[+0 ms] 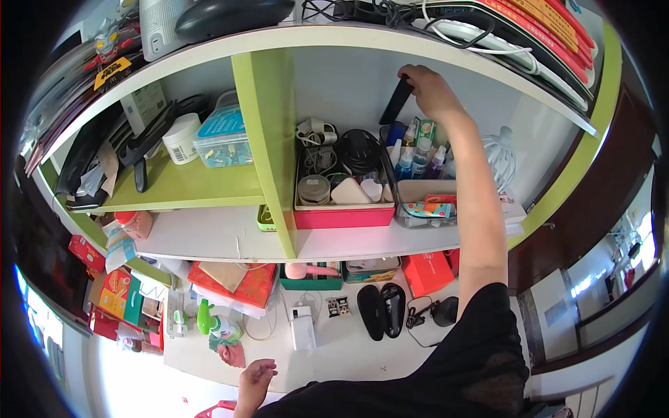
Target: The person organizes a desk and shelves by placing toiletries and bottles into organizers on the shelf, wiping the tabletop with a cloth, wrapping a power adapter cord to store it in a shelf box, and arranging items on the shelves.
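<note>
High in the right shelf compartment, my right hand point(426, 87) grips the top end of a long, flat black object point(396, 102); its exact kind I cannot make out. The object hangs tilted above a clear plastic bin point(425, 188) of small bottles point(420, 159) and packets. Left of that bin stands a pink box point(343, 219) with a coiled black cable point(359, 151), white chargers and a round container. My left hand point(256, 380) is low over the desk's front edge, fingers loosely bent and apart, holding nothing. Nearest it lies a pink cloth point(232, 354) by a green-topped spray bottle point(208, 319).
A green divider point(265, 153) splits the shelf. On the desk point(348, 359) are a white power bank point(302, 327), an opened black case point(381, 311), a black cable and a red box point(427, 273). Bundled white cable point(498, 160) sits right of my forearm. Cables and folders crowd the top shelf.
</note>
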A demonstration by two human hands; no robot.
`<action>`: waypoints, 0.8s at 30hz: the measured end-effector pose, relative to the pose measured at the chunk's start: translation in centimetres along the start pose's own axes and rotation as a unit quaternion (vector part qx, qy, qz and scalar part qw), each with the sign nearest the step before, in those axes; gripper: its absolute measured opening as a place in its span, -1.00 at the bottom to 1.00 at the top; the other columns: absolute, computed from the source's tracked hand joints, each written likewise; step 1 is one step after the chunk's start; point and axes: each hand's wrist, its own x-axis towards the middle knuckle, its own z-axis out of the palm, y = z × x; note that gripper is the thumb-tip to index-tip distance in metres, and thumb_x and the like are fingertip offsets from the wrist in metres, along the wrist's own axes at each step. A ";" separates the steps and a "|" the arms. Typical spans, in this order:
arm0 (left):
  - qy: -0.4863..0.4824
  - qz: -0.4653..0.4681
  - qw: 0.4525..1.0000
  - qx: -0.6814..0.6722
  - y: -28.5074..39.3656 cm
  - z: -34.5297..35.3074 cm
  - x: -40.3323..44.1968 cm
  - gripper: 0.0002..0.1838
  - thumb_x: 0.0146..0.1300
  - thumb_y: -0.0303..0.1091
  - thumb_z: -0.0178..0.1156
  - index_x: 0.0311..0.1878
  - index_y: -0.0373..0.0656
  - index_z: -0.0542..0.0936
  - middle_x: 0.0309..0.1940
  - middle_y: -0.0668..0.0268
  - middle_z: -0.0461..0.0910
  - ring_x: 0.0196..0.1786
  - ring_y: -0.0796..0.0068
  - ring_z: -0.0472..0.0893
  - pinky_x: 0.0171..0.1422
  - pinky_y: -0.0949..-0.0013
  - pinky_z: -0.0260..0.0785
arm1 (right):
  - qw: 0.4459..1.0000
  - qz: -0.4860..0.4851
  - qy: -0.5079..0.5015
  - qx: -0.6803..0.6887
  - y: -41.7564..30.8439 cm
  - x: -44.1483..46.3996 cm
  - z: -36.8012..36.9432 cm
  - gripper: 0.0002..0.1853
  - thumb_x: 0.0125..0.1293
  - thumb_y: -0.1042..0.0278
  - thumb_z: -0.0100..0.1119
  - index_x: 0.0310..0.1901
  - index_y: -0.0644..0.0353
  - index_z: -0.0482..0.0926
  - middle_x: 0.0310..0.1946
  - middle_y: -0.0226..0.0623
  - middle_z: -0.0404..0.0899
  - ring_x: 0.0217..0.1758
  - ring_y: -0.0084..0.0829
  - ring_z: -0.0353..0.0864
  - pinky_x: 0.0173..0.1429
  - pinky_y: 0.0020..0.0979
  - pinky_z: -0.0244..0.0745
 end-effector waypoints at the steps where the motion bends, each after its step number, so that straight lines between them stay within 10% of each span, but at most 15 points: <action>1: 0.003 -0.002 1.000 -0.004 0.0 0.0 -0.1 -0.77 0.26 -0.58 0.06 -0.02 -0.37 0.51 -0.21 0.19 0.61 -0.19 0.42 0.63 -0.04 0.44 0.45 | 1.000 0.000 -0.015 0.004 0.1 0.1 0.1 -0.67 0.15 0.76 -0.03 -0.08 0.23 0.50 -0.15 -0.07 0.57 -0.18 -0.19 0.62 -0.06 -0.29 0.51; 15: 0.019 -0.016 1.000 -0.006 -0.6 -0.2 -0.2 -0.77 0.26 -0.61 0.04 -0.01 -0.39 0.50 -0.22 0.18 0.61 -0.17 0.43 0.63 -0.03 0.44 0.48 | 0.953 0.103 -0.276 0.073 1.6 0.8 4.0 -0.67 0.15 0.65 -0.04 -0.07 0.25 0.59 -0.31 -0.16 0.62 -0.27 -0.37 0.58 -0.16 -0.40 0.49; 24: 0.027 -0.024 0.999 -0.001 -1.1 -0.6 -0.1 -0.76 0.26 -0.60 0.05 -0.01 -0.38 0.50 -0.20 0.17 0.61 -0.16 0.43 0.64 -0.03 0.44 0.48 | 0.963 0.144 -0.115 0.197 0.0 -0.5 2.1 -0.67 0.19 0.62 -0.14 -0.06 0.31 0.56 -0.32 -0.19 0.61 -0.32 -0.43 0.58 -0.15 -0.43 0.51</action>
